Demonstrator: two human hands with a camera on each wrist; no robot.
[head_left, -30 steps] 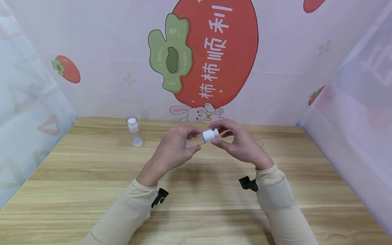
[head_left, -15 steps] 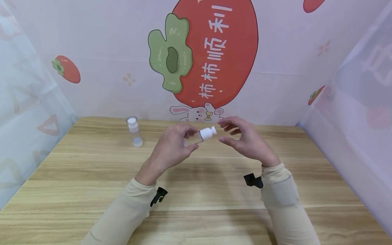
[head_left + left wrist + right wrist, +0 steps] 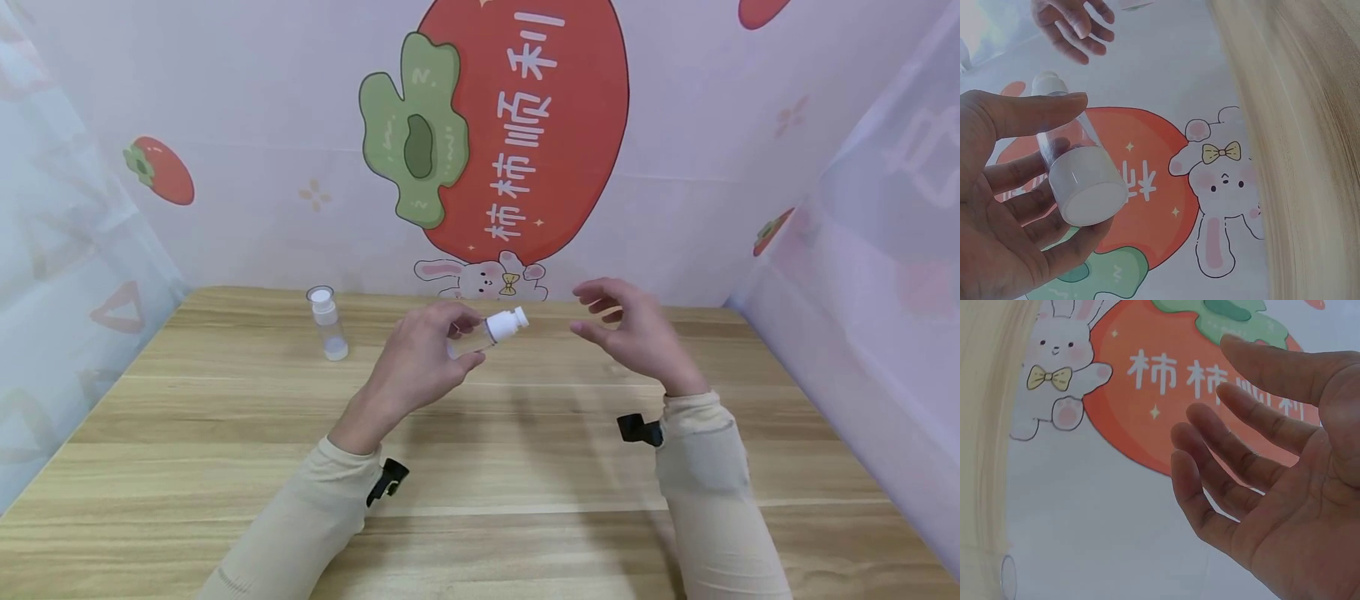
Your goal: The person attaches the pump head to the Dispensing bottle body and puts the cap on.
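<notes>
My left hand holds a small clear pump bottle above the table, tilted with its white pump top toward the right. In the left wrist view the thumb and fingers go round its clear body, and the white base faces the camera. Apart from the bottle, to its right, my right hand hangs in the air with nothing in it. Its fingers are loosely bent in the right wrist view, with the palm showing. A similar bottle with a white top stands upright at the back left.
A clear tube-like piece with a round rim shows at the lower left corner of the right wrist view. The wooden table meets a printed backdrop at the back, with sheets on both sides.
My right hand has left the bottle's white top and moved right, its fingers opening. The left hand keeps hold of the bottle and has barely shifted.
</notes>
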